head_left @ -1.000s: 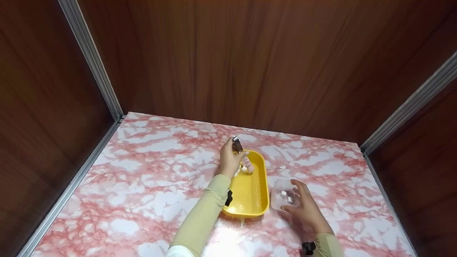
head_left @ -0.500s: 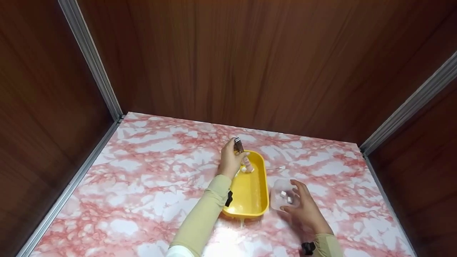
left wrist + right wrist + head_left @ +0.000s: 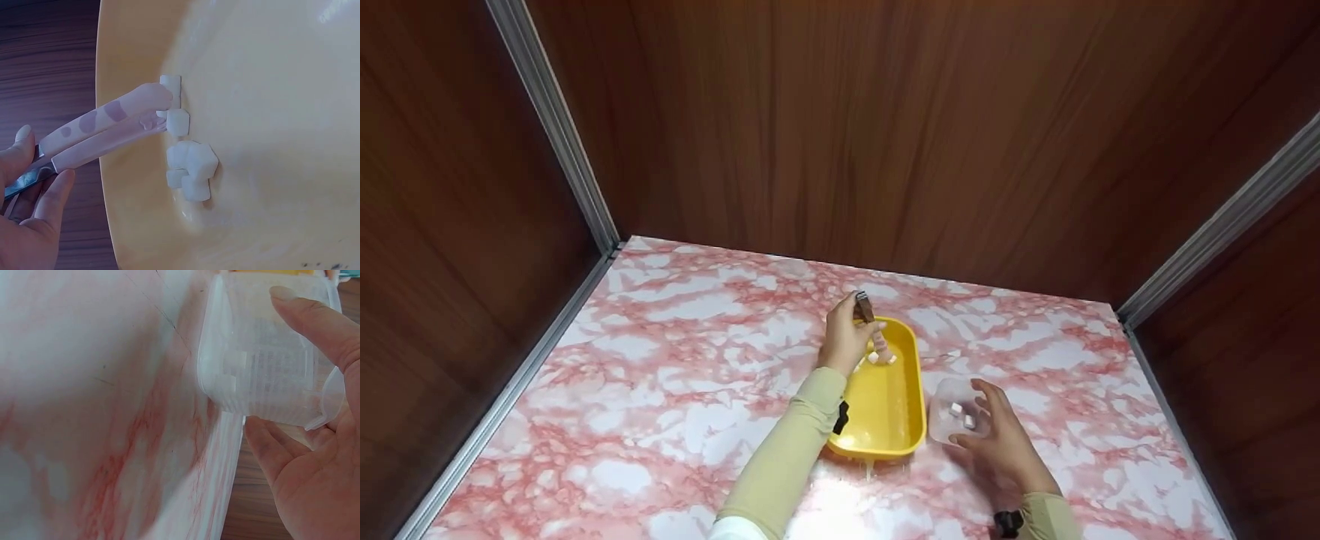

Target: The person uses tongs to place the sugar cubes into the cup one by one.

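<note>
My left hand (image 3: 844,337) pinches small tongs (image 3: 112,112) by their metal handle. The tongs' pale pink arms carry darker spots and slant down into a yellow basin (image 3: 885,412). In the left wrist view their tips lie right at the white cubes (image 3: 199,163) along the basin's inner edge, overlapping the upper ones. My right hand (image 3: 1011,442) grips a clear plastic container (image 3: 275,354), thumb on one side and fingers on the other. Two white cubes (image 3: 962,415) show inside that container, just right of the basin.
The table (image 3: 645,405) has a red and white marbled top. Brown wood-look panels (image 3: 840,135) rise behind and at both sides, with metal rails (image 3: 559,127) in the corners. A small white bit (image 3: 954,352) lies beyond the container.
The tongs' handle end has swung slightly right while their tips stay near the cubes in the basin. My right hand and the container have hardly moved.
</note>
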A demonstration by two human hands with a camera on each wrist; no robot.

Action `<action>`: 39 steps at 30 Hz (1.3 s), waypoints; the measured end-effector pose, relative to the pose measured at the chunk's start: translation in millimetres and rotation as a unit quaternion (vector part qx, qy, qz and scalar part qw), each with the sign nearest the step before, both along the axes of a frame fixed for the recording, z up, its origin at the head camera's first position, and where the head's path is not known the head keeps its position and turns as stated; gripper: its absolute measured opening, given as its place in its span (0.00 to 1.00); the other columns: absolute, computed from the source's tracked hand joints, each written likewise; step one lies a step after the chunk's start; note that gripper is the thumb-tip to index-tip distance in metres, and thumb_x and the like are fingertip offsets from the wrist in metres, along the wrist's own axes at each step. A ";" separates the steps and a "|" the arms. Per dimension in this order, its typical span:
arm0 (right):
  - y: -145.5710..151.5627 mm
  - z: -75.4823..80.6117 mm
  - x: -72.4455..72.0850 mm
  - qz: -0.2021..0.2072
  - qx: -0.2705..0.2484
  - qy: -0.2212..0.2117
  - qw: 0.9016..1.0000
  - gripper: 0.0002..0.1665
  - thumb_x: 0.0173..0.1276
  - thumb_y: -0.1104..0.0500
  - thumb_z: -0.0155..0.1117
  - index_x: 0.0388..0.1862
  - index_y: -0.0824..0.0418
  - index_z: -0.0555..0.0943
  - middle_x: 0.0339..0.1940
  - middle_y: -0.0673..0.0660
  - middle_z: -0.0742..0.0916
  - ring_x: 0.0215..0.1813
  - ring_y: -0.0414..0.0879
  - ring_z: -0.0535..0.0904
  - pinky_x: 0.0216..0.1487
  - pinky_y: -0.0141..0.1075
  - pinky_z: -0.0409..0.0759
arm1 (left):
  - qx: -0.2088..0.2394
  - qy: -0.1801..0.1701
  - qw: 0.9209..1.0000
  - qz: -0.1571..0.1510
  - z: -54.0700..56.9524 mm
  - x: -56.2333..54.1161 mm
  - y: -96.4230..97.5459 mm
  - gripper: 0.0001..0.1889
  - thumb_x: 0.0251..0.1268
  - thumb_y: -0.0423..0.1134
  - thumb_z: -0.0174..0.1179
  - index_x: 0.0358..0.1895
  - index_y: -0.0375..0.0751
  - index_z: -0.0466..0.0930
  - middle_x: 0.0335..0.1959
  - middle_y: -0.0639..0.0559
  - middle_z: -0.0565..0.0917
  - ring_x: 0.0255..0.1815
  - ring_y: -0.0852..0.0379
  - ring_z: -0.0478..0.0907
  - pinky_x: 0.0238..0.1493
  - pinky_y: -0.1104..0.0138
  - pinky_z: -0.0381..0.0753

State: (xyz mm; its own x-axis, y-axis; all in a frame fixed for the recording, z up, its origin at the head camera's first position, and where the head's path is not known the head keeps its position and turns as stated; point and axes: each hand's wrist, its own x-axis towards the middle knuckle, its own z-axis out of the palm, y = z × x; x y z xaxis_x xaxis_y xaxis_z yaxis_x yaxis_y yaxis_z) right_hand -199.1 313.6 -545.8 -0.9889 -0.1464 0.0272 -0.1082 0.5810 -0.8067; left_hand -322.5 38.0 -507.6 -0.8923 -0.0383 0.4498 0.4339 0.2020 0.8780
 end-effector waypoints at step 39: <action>-0.7 1.1 1.6 0.005 -0.013 -0.004 1.000 0.56 0.49 0.63 0.79 0.73 0.56 0.56 0.73 0.58 0.60 0.72 0.64 0.56 0.63 0.52 0.69 | -0.050 -0.015 0.999 0.005 1.0 0.8 1.1 0.13 0.47 0.27 0.73 0.30 0.37 0.75 0.25 0.47 0.78 0.29 0.55 0.76 0.32 0.69 0.78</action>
